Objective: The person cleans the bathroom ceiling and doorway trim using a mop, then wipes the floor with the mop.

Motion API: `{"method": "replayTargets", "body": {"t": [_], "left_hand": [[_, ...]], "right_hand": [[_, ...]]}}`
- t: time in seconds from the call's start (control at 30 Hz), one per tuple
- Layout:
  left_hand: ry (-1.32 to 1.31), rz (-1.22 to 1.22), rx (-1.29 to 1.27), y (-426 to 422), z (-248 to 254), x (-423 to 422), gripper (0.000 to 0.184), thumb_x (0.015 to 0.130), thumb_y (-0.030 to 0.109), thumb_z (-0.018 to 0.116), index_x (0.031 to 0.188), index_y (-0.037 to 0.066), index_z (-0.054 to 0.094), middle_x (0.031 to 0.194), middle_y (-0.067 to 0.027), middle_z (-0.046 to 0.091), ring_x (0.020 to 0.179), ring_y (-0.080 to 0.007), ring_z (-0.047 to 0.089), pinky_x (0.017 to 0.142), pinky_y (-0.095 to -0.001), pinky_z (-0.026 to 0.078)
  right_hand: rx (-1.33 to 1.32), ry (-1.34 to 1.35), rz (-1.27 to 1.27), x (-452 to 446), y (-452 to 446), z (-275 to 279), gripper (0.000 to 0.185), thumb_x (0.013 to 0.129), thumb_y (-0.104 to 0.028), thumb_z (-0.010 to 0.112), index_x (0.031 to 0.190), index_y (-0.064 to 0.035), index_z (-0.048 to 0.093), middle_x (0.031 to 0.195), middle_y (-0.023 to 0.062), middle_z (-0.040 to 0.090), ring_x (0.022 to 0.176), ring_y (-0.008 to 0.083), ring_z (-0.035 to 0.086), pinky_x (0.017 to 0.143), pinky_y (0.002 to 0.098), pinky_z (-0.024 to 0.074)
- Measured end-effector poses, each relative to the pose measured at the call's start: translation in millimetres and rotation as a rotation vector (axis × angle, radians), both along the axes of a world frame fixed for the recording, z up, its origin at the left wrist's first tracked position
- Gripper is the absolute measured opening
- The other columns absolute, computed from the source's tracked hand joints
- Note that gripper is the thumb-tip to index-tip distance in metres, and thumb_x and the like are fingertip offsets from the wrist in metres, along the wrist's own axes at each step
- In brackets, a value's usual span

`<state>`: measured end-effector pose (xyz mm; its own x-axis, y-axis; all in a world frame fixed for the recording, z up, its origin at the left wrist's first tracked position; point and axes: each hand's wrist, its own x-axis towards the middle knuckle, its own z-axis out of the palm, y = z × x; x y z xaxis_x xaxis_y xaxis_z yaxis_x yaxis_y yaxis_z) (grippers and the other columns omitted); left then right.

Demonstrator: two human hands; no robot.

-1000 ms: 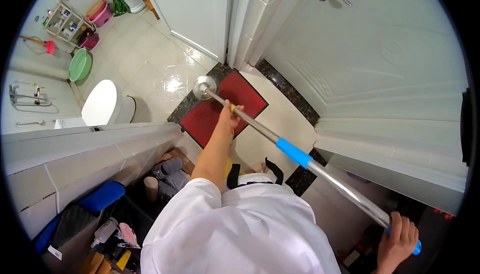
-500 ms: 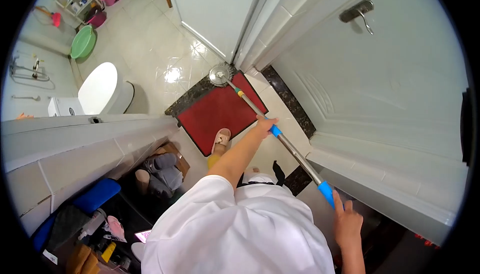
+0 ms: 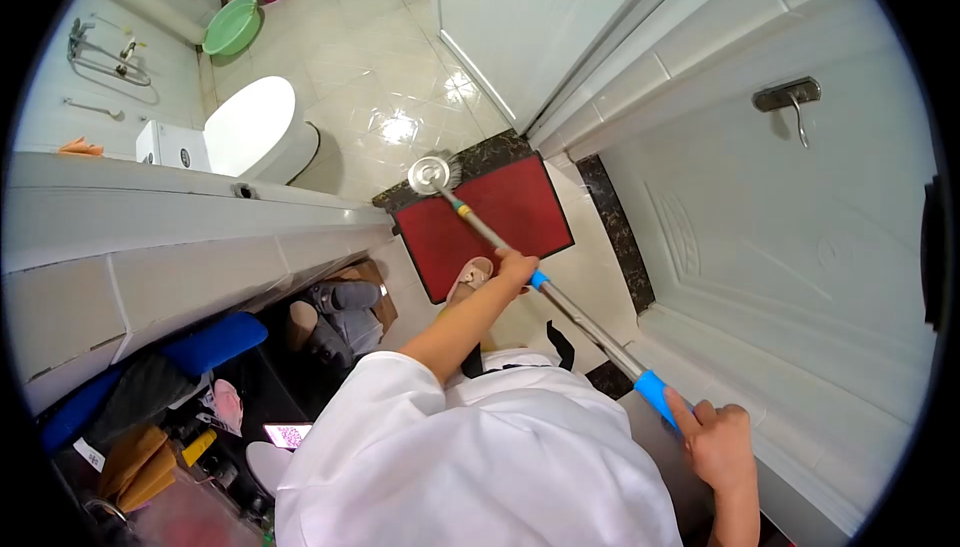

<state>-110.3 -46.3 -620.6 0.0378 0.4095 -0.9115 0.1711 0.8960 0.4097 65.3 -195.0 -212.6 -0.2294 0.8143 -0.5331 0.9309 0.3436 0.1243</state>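
A mop (image 3: 590, 325) with a metal pole and blue grips slants across the view. My left hand (image 3: 516, 269) is closed around the pole just above the middle blue grip. Near the pole's upper end, my right hand (image 3: 718, 439) wraps the other blue grip, its thumb along the pole. The round mop head (image 3: 430, 176) rests on the dark stone threshold (image 3: 490, 155) at the bathroom doorway, by the far left edge of the red mat (image 3: 520, 209). Part of its grey fringe shows at the right side of the disc.
A white toilet (image 3: 255, 127) and a green basin (image 3: 232, 27) are in the bathroom. An open white door (image 3: 520, 27) stands beyond the mat; a closed door (image 3: 760, 207) is at right. Shoes (image 3: 345, 312) and clutter fill the left side.
The mop head has swept left along the threshold, away from the open door's corner. Both hands still grip the pole. The camera view has shifted, and my foot appears closer to my left hand.
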Motion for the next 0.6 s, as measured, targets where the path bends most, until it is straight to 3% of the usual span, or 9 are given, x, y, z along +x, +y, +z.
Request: {"method": "replayTargets", "body": {"t": [0.07, 0.2, 0.23, 0.3, 0.4, 0.43, 0.5, 0.53, 0.6], "left_hand": [[0.076, -0.001, 0.007, -2, 6, -28, 0.065, 0.074, 0.019, 0.066, 0.12, -0.003, 0.025, 0.083, -0.0124, 0.054, 0.063, -0.0193, 0.056, 0.046, -0.0327, 0.046], [0.065, 0.028, -0.007, -12, -52, -59, 0.064, 0.074, 0.019, 0.065, 0.119, -0.006, 0.027, 0.076, -0.0112, 0.054, 0.053, -0.018, 0.054, 0.041, -0.0316, 0.043], [-0.056, 0.083, -0.035, -10, -59, -60, 0.067, 0.073, 0.019, 0.065, 0.12, -0.006, 0.024, 0.072, -0.0103, 0.053, 0.051, -0.0174, 0.053, 0.04, -0.0313, 0.042], [-0.185, 0.114, -0.069, -8, -61, -49, 0.07, 0.073, 0.019, 0.065, 0.122, -0.007, 0.021, 0.069, -0.0094, 0.052, 0.048, -0.0167, 0.051, 0.039, -0.031, 0.041], [-0.048, -0.034, -0.036, -3, -43, -22, 0.074, 0.074, 0.017, 0.063, 0.125, -0.006, 0.014, 0.064, -0.0083, 0.051, 0.049, -0.0167, 0.053, 0.038, -0.0303, 0.041], [-0.018, -0.113, -0.009, 3, -12, -12, 0.071, 0.075, 0.016, 0.063, 0.122, -0.005, 0.014, 0.065, -0.0091, 0.051, 0.049, -0.0173, 0.053, 0.037, -0.0304, 0.04], [-0.03, -0.13, 0.068, 2, -11, 19, 0.065, 0.076, 0.013, 0.061, 0.118, -0.005, 0.015, 0.064, -0.0102, 0.051, 0.05, -0.0182, 0.053, 0.036, -0.0308, 0.041], [-0.072, -0.065, 0.118, -1, -35, 38, 0.063, 0.076, 0.013, 0.061, 0.116, -0.006, 0.016, 0.063, -0.0104, 0.05, 0.05, -0.0187, 0.054, 0.036, -0.0311, 0.042], [-0.195, -0.365, 0.048, 20, -57, 57, 0.102, 0.073, 0.015, 0.062, 0.132, -0.016, -0.016, 0.084, -0.0187, 0.059, 0.071, -0.0256, 0.063, 0.051, -0.0368, 0.052]], "right_hand": [[-0.013, 0.086, 0.0, -9, 15, -5, 0.059, 0.059, -0.009, 0.067, 0.118, -0.0145, 0.063, 0.061, 0.0022, 0.05, 0.047, 0.0204, 0.048, 0.047, 0.0356, 0.0377], [0.027, 0.097, 0.033, -15, 23, -21, 0.058, 0.06, -0.01, 0.066, 0.118, -0.0174, 0.063, 0.06, 0.0012, 0.048, 0.048, 0.0197, 0.048, 0.047, 0.0348, 0.0373], [0.065, 0.101, 0.011, -16, 22, -22, 0.058, 0.06, -0.01, 0.066, 0.118, -0.0186, 0.063, 0.06, 0.0008, 0.047, 0.047, 0.0196, 0.047, 0.047, 0.0349, 0.0369], [0.104, 0.093, -0.033, -16, 12, -21, 0.058, 0.06, -0.01, 0.066, 0.118, -0.0197, 0.063, 0.06, 0.0005, 0.046, 0.047, 0.0196, 0.046, 0.047, 0.0349, 0.0366], [0.133, 0.011, -0.1, -15, -11, -16, 0.059, 0.061, -0.009, 0.066, 0.118, -0.0196, 0.063, 0.059, 0.0013, 0.045, 0.046, 0.0204, 0.044, 0.046, 0.0353, 0.0354], [0.097, 0.003, -0.133, -17, -17, -10, 0.056, 0.064, -0.009, 0.064, 0.119, -0.0186, 0.062, 0.059, 0.0024, 0.044, 0.046, 0.0204, 0.045, 0.045, 0.034, 0.0362], [0.056, -0.004, -0.163, -22, -30, -4, 0.053, 0.068, -0.008, 0.062, 0.12, -0.0175, 0.062, 0.059, 0.0034, 0.044, 0.046, 0.0205, 0.046, 0.045, 0.0328, 0.037], [0.057, -0.05, -0.196, -26, -35, -3, 0.057, 0.064, -0.009, 0.065, 0.12, -0.0175, 0.062, 0.06, 0.0045, 0.045, 0.047, 0.0225, 0.046, 0.046, 0.035, 0.0363], [0.051, -0.095, -0.22, -35, -34, -2, 0.061, 0.059, -0.009, 0.069, 0.12, -0.0175, 0.062, 0.062, 0.0056, 0.047, 0.048, 0.0245, 0.045, 0.047, 0.0371, 0.0357]]}}
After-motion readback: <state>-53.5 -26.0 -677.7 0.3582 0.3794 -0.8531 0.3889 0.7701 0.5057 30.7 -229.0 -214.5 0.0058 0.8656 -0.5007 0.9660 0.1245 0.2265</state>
